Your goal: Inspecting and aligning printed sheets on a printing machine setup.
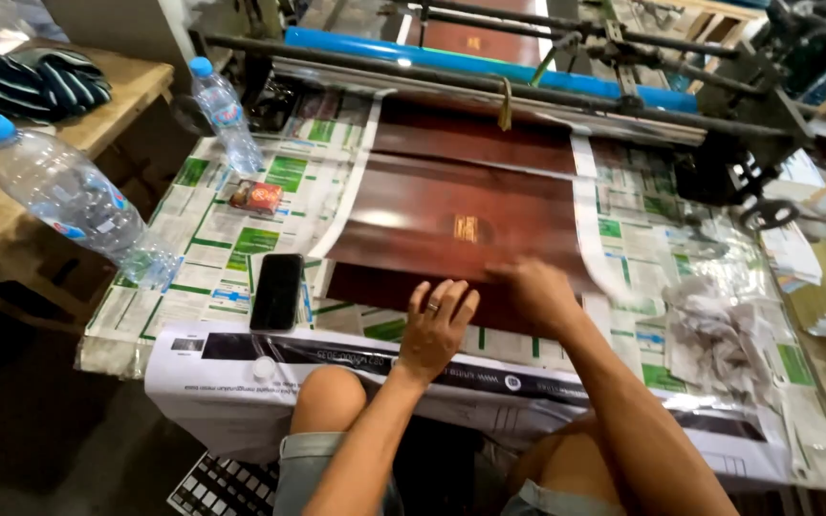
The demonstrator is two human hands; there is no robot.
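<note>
A stack of glossy dark red-brown sheets with a small gold mark lies on a table covered in newspaper, coming out of a machine with a blue roller. My left hand, a ring on one finger, rests flat with fingers spread on the near edge of the sheets. My right hand presses on the same near edge, just to the right; it looks blurred.
A black phone lies left of the sheets, with a small red packet farther back. Two clear plastic bottles with blue caps stand at the left. Crumpled paper sits at the right.
</note>
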